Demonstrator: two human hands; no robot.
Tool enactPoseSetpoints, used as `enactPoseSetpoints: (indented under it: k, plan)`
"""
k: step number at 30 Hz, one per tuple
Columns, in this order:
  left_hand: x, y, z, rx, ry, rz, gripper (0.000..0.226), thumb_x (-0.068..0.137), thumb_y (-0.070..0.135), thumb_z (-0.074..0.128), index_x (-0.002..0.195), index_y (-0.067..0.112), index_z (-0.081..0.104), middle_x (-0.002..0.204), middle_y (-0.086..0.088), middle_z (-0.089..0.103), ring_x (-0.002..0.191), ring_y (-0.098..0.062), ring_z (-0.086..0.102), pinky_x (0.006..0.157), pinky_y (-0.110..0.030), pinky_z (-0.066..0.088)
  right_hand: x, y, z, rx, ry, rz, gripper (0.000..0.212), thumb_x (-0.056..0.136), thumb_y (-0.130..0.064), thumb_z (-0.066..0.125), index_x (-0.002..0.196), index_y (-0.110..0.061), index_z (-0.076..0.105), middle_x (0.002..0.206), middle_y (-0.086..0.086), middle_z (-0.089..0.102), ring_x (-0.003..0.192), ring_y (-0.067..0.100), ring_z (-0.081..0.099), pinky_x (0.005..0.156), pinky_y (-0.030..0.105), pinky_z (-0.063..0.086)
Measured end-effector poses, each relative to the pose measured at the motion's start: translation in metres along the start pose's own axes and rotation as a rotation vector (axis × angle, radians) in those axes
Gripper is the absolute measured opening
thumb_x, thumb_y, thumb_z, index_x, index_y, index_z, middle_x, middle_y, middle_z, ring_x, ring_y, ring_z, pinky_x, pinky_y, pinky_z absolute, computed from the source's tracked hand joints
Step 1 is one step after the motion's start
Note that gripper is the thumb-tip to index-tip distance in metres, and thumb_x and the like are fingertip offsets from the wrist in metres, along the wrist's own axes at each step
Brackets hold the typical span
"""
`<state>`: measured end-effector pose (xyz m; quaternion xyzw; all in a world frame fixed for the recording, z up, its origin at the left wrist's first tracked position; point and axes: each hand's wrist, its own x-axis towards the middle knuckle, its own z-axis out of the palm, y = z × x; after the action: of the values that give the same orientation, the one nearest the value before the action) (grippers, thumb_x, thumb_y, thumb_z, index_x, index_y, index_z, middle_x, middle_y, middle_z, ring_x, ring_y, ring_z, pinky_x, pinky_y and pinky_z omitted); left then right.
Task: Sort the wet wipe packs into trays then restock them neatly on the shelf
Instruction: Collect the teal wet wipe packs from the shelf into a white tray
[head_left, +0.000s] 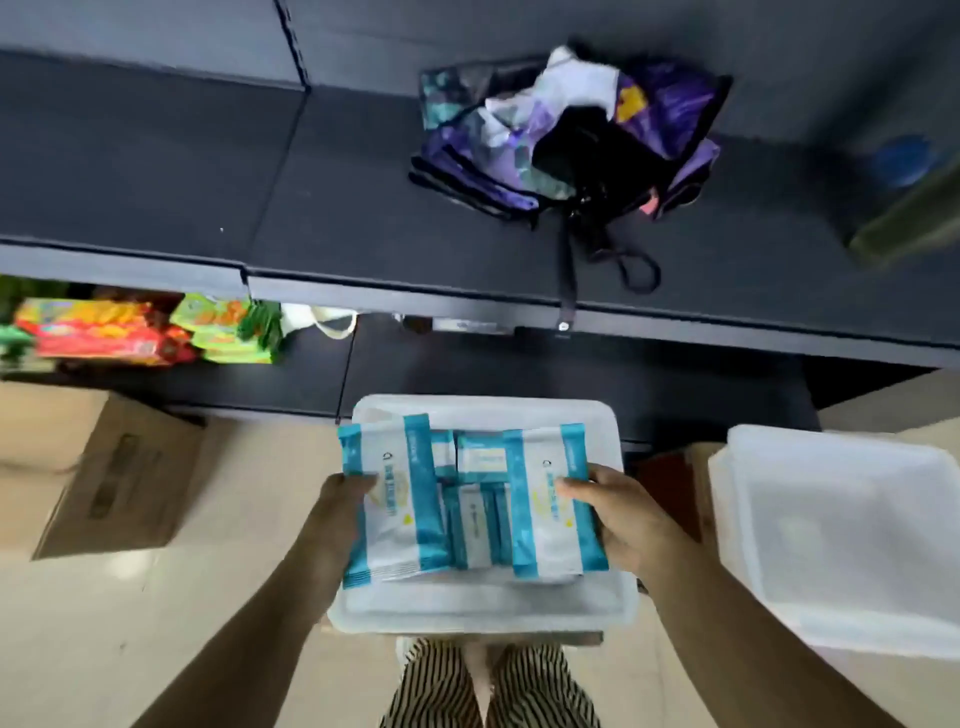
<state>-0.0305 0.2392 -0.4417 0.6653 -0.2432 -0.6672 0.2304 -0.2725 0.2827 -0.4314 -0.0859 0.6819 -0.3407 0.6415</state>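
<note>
Left hand (345, 501) and right hand (618, 514) each grip a teal-and-white wipe pack, left pack (392, 499) and right pack (553, 501), over a clear tray (483, 605) holding more packs (475, 488); dark shelf (311, 171) ahead.

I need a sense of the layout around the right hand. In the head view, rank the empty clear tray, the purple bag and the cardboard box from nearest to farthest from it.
From the right hand:
1. Empty clear tray, just to its right on the floor.
2. Cardboard box, far left, past the left hand.
3. Purple bag, up on the dark shelf, farthest.
</note>
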Motion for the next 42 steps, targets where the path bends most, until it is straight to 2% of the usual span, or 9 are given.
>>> enactPoseSetpoints:
  k: [4,7,17,21,24,28,32,36,42]
  plan:
    - [0.059,-0.067,-0.005,0.192,0.104,-0.031,0.041,0.086,0.036,0.057,0.096,-0.003,0.053,0.095,-0.022,0.062,0.078,-0.031,0.064,0.074,-0.041,0.056,0.072,0.062,0.005,-0.078,0.053,0.142,0.011,0.085,0.002,0.058,0.094,-0.001,0.062,0.093,0.019,0.064,0.083,0.031,0.061,0.086,0.048,0.048]
    - [0.105,-0.109,-0.004,0.303,0.178,-0.068,0.024,0.095,0.024,0.047,0.1,0.004,0.037,0.099,-0.016,0.052,0.084,-0.028,0.055,0.07,-0.039,0.05,0.125,0.104,0.014,-0.154,0.053,0.182,0.006,0.082,-0.005,0.066,0.081,-0.01,0.064,0.067,0.003,0.061,0.067,0.018,0.053,0.066,0.031,0.046]
    - [0.194,-0.186,0.004,0.642,0.302,-0.022,0.014,0.099,0.025,0.034,0.107,0.014,0.036,0.084,0.004,0.049,0.068,-0.012,0.048,0.053,-0.024,0.035,0.232,0.204,0.061,-0.246,0.079,0.137,0.013,0.081,-0.001,0.064,0.093,-0.007,0.063,0.104,0.026,0.065,0.099,0.036,0.062,0.083,0.041,0.049]
    - [0.184,-0.189,0.006,0.742,0.352,0.0,0.038,0.097,0.014,0.03,0.135,0.008,0.031,0.128,-0.012,0.046,0.116,-0.031,0.048,0.088,-0.043,0.048,0.235,0.209,0.071,-0.302,0.063,0.043,0.012,0.084,0.0,0.061,0.077,-0.01,0.057,0.076,0.007,0.059,0.071,0.017,0.054,0.063,0.02,0.042]
    - [0.174,-0.185,0.005,0.844,0.346,0.026,0.051,0.1,0.017,0.031,0.147,0.012,0.014,0.152,-0.008,0.024,0.138,-0.026,0.024,0.112,-0.039,0.023,0.231,0.205,0.08,-0.452,0.043,0.005,0.022,0.084,-0.01,0.064,0.066,-0.016,0.051,0.063,-0.003,0.052,0.057,0.01,0.047,0.049,0.013,0.036]
    - [0.153,-0.163,0.004,0.879,0.279,0.066,0.047,0.1,0.021,0.034,0.145,0.013,0.023,0.147,-0.009,0.033,0.134,-0.026,0.032,0.109,-0.04,0.027,0.21,0.173,0.081,-0.742,0.042,-0.053,0.04,0.087,-0.025,0.062,0.12,-0.003,0.052,0.115,0.008,0.058,0.108,0.023,0.055,0.084,0.027,0.041]
    - [0.114,-0.108,0.012,1.025,0.144,0.301,0.041,0.098,0.024,0.036,0.138,0.014,0.037,0.134,-0.007,0.05,0.116,-0.025,0.051,0.09,-0.035,0.046,0.158,0.105,0.069,-0.877,0.041,-0.199,0.045,0.092,-0.025,0.057,0.133,-0.009,0.047,0.134,0.008,0.052,0.122,0.02,0.049,0.095,0.023,0.035]
    - [0.062,-0.021,0.021,1.329,0.092,0.687,0.044,0.097,0.031,0.037,0.135,0.01,0.044,0.13,-0.01,0.054,0.119,-0.026,0.05,0.1,-0.038,0.039,0.084,0.015,0.062,-1.014,0.059,-0.376,0.036,0.091,-0.026,0.056,0.125,-0.013,0.054,0.13,0.002,0.056,0.118,0.017,0.052,0.095,0.024,0.037]
    - [-0.033,0.116,0.041,1.335,0.037,1.157,0.046,0.084,0.04,0.036,0.091,0.007,0.069,0.084,-0.011,0.069,0.081,-0.03,0.065,0.072,-0.034,0.05,-0.042,-0.108,0.056,-1.103,0.085,-0.581,0.037,0.087,-0.032,0.061,0.122,-0.021,0.057,0.124,-0.002,0.06,0.113,0.013,0.055,0.092,0.024,0.042]
